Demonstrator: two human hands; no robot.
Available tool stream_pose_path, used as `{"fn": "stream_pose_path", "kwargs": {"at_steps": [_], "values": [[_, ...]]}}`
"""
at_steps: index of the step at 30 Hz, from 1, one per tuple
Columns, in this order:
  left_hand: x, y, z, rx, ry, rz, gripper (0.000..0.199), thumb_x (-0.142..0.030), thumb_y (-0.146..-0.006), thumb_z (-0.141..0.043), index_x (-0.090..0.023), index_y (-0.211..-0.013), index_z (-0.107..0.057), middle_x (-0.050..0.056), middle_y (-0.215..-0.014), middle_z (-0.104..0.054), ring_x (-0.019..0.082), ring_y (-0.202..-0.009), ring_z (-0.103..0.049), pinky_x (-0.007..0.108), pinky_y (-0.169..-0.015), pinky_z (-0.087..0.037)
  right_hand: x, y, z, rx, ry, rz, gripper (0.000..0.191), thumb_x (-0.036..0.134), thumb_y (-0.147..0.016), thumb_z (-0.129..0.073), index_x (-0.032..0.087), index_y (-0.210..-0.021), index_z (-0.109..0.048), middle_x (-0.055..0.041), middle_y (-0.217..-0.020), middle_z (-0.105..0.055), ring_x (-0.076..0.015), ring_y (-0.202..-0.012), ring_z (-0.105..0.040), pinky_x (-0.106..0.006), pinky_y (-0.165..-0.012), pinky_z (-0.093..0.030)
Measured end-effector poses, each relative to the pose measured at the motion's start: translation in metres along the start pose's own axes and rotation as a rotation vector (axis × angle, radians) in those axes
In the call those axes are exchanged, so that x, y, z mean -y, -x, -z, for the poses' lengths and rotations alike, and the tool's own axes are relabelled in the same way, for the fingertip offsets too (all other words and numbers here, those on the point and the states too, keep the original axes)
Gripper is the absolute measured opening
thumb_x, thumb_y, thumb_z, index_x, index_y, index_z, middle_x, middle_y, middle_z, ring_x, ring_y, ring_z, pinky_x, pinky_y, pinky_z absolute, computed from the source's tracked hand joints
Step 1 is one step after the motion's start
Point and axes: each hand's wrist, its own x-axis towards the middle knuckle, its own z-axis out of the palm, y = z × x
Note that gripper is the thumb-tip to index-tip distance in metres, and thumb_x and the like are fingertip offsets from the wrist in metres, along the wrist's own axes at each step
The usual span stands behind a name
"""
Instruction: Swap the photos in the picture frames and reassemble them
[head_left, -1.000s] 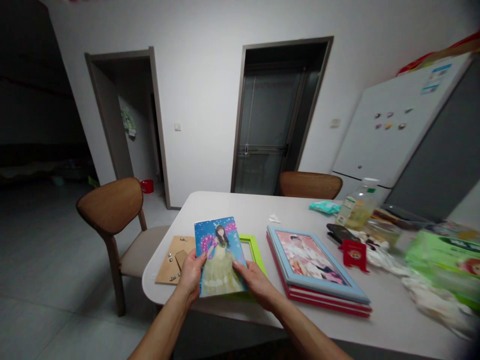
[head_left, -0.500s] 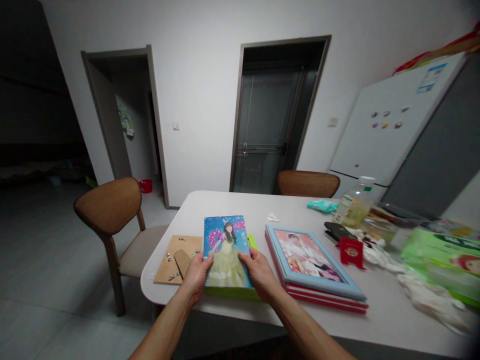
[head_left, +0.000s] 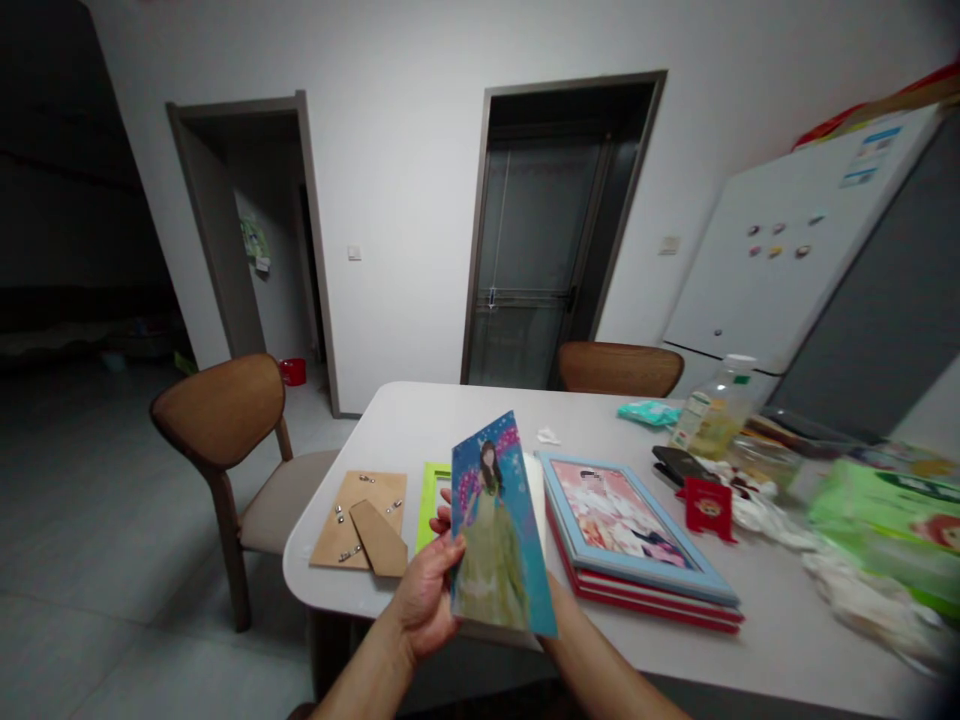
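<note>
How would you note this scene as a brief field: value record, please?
Left hand: gripping the picture card, tilted
Right hand: mostly hidden behind the card; grip unclear
Green frame: on the table, partly covered from view
Backing board: left of green frame
Stack, right: blue frame on top, red edges below
Bottle: upright, capped

A backing board [head_left: 375,505] is lying by the near left corner of the table [head_left: 457,405], a frame [head_left: 430,500] resting just to its right and a picture [head_left: 491,560] rising before the frame at the near edge. Right of these, a framed photo [head_left: 622,515] is topping a stack [head_left: 660,610]. A phone [head_left: 679,463] and a card [head_left: 709,508] are sitting right of the stack, a bottle [head_left: 712,410] standing behind them. Chairs are flanking the left edge [head_left: 217,410] and far edge [head_left: 621,368].
</note>
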Motion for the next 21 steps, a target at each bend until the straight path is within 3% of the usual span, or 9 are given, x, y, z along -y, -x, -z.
{"fn": "stream_pose_path", "kwargs": {"at_steps": [4, 6, 8, 10, 14, 21], "values": [[-0.001, 0.001, 0.007, 0.067, -0.19, 0.124, 0.022, -0.033, -0.065, -0.063, -0.014, -0.076, -0.062, 0.008, -0.077, -0.064, 0.021, -0.076, -0.059, 0.033, -0.073, -0.046, 0.009, -0.001, 0.004, 0.01, -0.125, -0.028, 0.026, 0.038, -0.07, -0.05, 0.019, -0.086, -0.057, -0.0046, -0.07, -0.064, -0.0193, -0.071, -0.06, -0.031, -0.058, -0.049], [-0.007, -0.004, 0.017, 0.002, -0.406, 0.018, 0.024, -0.034, -0.065, -0.063, -0.015, -0.078, -0.063, 0.009, -0.078, -0.065, 0.022, -0.074, -0.059, 0.035, -0.07, -0.046, 0.016, -0.006, 0.012, -0.028, -0.195, -0.022, 0.022, 0.031, -0.068, -0.053, 0.018, -0.085, -0.055, -0.0051, -0.07, -0.065, -0.0196, -0.069, -0.061, -0.032, -0.057, -0.049], [-0.014, -0.012, 0.03, -0.137, -0.616, -0.179, 0.019, -0.03, -0.064, -0.063, -0.016, -0.077, -0.062, 0.008, -0.077, -0.065, 0.022, -0.075, -0.058, 0.034, -0.071, -0.045, 0.021, -0.012, 0.024, -0.114, -0.196, -0.009, 0.019, 0.024, -0.066, -0.054, 0.017, -0.083, -0.052, -0.0048, -0.07, -0.065, -0.0197, -0.067, -0.061, -0.033, -0.058, -0.049], [-0.02, -0.019, 0.044, -0.252, -0.746, -0.291, 0.015, -0.025, -0.062, -0.063, -0.016, -0.074, -0.061, 0.006, -0.073, -0.064, 0.02, -0.074, -0.057, 0.031, -0.072, -0.043, 0.023, -0.021, 0.038, -0.231, -0.116, 0.005, 0.018, 0.018, -0.063, -0.055, 0.018, -0.081, -0.05, -0.0037, -0.067, -0.065, -0.0193, -0.064, -0.061, -0.032, -0.057, -0.048], [-0.021, -0.024, 0.058, -0.31, -0.862, -0.337, 0.017, -0.02, -0.058, -0.064, -0.017, -0.075, -0.062, 0.006, -0.076, -0.062, 0.021, -0.076, -0.055, 0.032, -0.078, -0.038, 0.015, -0.037, 0.06, -0.429, 0.185, 0.061, 0.02, 0.016, -0.06, -0.053, 0.017, -0.08, -0.05, -0.0026, -0.059, -0.063, -0.018, -0.054, -0.06, -0.029, -0.051, -0.047], [-0.005, -0.018, 0.055, -0.248, -1.041, -0.372, 0.029, -0.011, -0.051, -0.064, -0.02, -0.078, -0.063, 0.007, -0.1, -0.059, 0.026, -0.099, -0.048, 0.034, -0.093, -0.025, -0.005, -0.056, 0.064, -0.473, 0.493, 0.025, 0.028, 0.016, -0.06, -0.049, 0.01, -0.087, -0.053, -0.0095, -0.068, -0.065, -0.0183, -0.056, -0.06, -0.026, -0.048, -0.045]]}}
